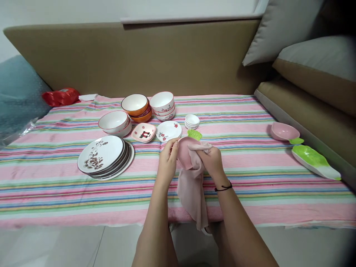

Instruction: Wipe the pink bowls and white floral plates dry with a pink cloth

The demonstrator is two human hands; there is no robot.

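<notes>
near the centre of the frame, the left hand (168, 155) grips a pink dish (184, 152) by its edge; the right hand (212, 162) clutches a pink cloth (191, 185) against it.

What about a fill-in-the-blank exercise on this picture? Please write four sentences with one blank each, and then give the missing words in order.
1. The left hand holds a pink dish whose leaf-shaped end is ____.
2. The right hand grips a cloth, and a dark bracelet circles the ____ wrist.
3. The top plate of the plate stack bears a large flower coloured ____.
4. A shiny bundle at the picture's left is ____.

Missing words: green; right; brown; red.
</notes>
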